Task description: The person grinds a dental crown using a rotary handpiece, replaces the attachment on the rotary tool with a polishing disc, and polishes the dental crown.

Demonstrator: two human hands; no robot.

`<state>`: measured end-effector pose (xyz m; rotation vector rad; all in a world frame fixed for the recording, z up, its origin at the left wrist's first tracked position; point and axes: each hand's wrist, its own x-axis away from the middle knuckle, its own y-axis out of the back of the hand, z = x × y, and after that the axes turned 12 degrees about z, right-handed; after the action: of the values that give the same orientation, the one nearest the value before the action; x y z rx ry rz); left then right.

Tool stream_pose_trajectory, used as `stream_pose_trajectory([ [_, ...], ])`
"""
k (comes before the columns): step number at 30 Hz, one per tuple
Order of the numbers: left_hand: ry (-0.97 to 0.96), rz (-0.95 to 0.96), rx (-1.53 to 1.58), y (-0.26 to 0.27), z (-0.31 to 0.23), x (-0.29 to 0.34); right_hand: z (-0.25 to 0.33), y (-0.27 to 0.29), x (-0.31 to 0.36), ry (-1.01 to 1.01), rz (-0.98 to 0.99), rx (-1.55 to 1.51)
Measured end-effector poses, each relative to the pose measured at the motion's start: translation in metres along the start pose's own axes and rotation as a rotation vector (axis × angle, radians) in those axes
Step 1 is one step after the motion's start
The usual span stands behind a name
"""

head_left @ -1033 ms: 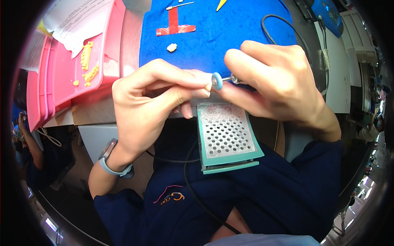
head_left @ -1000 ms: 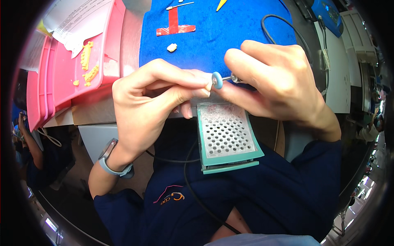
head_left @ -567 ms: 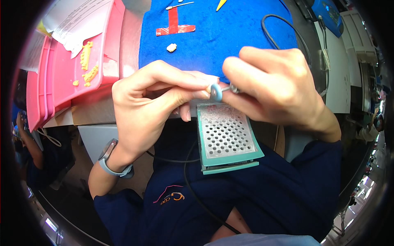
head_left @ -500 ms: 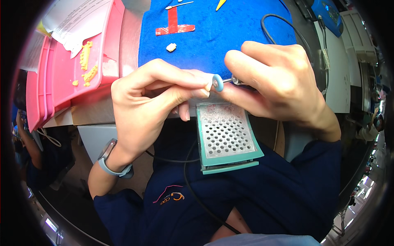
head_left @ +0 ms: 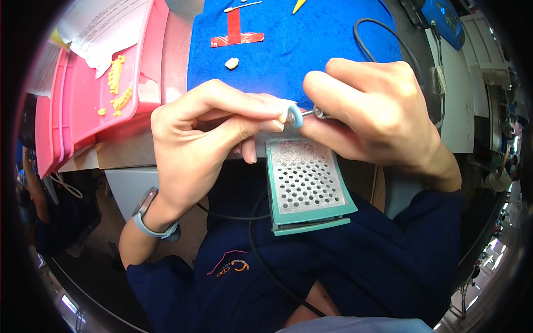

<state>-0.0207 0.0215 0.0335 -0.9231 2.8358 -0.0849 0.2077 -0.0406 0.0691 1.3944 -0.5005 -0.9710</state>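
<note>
Head view shows both bare hands close together above the near edge of the surface. The left hand pinches a small pale piece between thumb and fingers, the tips closed on it and hiding most of it. The right hand has its fingers curled tightly around a metal tool, whose thin shaft carries a round blue wheel. That wheel sits right at the pale piece; whether they touch, I cannot tell.

Below the hands is a green-framed plate with rows of holes. Beyond them, a blue towel bears a cream-coloured lump, red tape and a thin bit. To the left, a pink tray holds yellow pieces and printed paper. A watch circles the left wrist.
</note>
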Motion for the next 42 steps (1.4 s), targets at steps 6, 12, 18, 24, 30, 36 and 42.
stream_pose_trajectory([
  [6, 0.002, -0.001, 0.0, 0.0, 0.001, -0.001, 0.0, -0.002, 0.0, 0.01, 0.016, -0.007],
  [12, 0.014, -0.016, 0.027, -0.002, -0.001, -0.001, 0.002, -0.001, 0.001, 0.007, -0.004, 0.003],
  [18, 0.056, -0.059, -0.013, -0.003, -0.004, -0.002, -0.007, 0.0, -0.002, -0.028, -0.031, 0.072],
  [24, 0.052, -0.071, -0.079, -0.003, -0.004, -0.002, -0.003, -0.003, -0.002, -0.008, -0.07, 0.05],
  [30, 0.045, -0.058, -0.128, -0.003, -0.004, -0.002, 0.0, -0.002, -0.001, 0.018, -0.031, 0.035],
  [36, 0.039, -0.053, -0.127, -0.002, -0.004, -0.001, 0.0, -0.003, -0.001, -0.01, -0.024, 0.01],
  [42, 0.041, -0.055, -0.12, -0.003, -0.004, 0.0, -0.002, -0.001, -0.001, -0.021, -0.016, -0.002],
])
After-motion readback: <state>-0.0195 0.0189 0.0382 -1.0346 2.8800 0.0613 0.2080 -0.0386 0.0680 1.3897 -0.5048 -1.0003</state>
